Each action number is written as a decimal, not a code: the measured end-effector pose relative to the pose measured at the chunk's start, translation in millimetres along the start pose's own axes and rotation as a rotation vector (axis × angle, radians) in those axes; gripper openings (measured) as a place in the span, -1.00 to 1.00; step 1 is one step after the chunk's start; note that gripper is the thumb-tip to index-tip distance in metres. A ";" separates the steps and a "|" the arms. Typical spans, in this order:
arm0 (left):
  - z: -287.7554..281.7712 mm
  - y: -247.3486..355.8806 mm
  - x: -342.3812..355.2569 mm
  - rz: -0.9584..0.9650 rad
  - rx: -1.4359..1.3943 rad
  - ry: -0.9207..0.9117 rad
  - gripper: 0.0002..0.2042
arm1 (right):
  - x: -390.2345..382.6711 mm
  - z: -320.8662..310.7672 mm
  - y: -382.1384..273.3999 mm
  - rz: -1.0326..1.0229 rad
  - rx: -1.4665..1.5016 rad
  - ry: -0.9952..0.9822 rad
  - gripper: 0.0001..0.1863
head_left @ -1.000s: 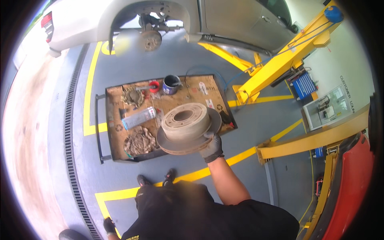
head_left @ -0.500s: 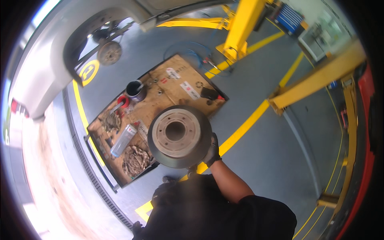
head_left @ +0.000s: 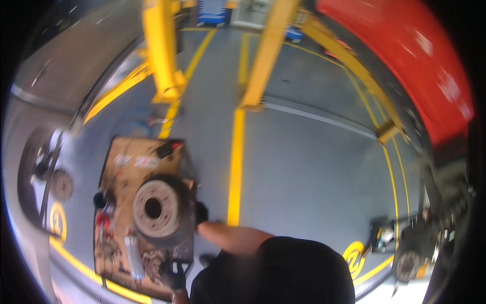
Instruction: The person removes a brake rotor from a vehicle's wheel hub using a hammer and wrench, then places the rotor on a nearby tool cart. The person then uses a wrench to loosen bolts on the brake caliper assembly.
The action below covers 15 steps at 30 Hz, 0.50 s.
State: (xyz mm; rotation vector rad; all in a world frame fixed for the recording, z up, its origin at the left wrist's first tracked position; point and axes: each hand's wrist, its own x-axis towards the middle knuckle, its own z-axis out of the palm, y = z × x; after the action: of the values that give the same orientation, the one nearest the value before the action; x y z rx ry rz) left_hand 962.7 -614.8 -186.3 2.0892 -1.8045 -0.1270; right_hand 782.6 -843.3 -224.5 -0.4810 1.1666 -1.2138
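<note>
My right hand (head_left: 199,215), in a dark glove, grips the edge of a brake disc (head_left: 169,205) with a pale raised hub and dark centre hole, held over the cart. My gloved left hand (head_left: 175,276) is low at the cart's near corner, smeared by motion, its finger posture unclear. The black-rimmed, cardboard-lined cart (head_left: 106,164) carries a dark can (head_left: 100,200), a red container (head_left: 103,220), a silver-grey spray can (head_left: 134,256), a crumpled rag (head_left: 157,261) and a small black-and-red item (head_left: 166,149).
Yellow lift posts (head_left: 164,61) (head_left: 268,61) stand ahead. A silver vehicle (head_left: 33,106) with an exposed hub (head_left: 62,185) is at left; a red vehicle (head_left: 405,66) with another exposed hub (head_left: 407,266) is at right. A blue tool chest (head_left: 210,11) stands far back; a hose (head_left: 129,121) lies beyond the cart.
My view has swung right, bringing the red vehicle's side into sight and shifting the cart left. My right hand carries the disc along; my left hand has come up toward the cart's corner.
</note>
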 end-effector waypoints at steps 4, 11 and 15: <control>0.3 7.3 -10.2 -0.123 0.098 -0.034 -0.47 | 41.0 -10.2 48.3 -0.038 -0.531 0.043 -0.37; 53.7 27.3 29.4 0.132 0.018 -0.159 -0.48 | -29.3 -92.8 -9.2 -0.172 -0.406 -0.036 -0.22; 85.4 95.7 56.5 0.389 -0.024 -0.248 -0.51 | -114.1 -243.0 -10.6 0.163 -1.069 -0.045 -0.01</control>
State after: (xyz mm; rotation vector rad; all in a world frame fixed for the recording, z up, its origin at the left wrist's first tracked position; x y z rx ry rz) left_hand 856.6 -698.7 -223.2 1.7271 -2.3065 -0.3110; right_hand 574.0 -677.8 -260.9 -1.1598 1.7264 -0.3435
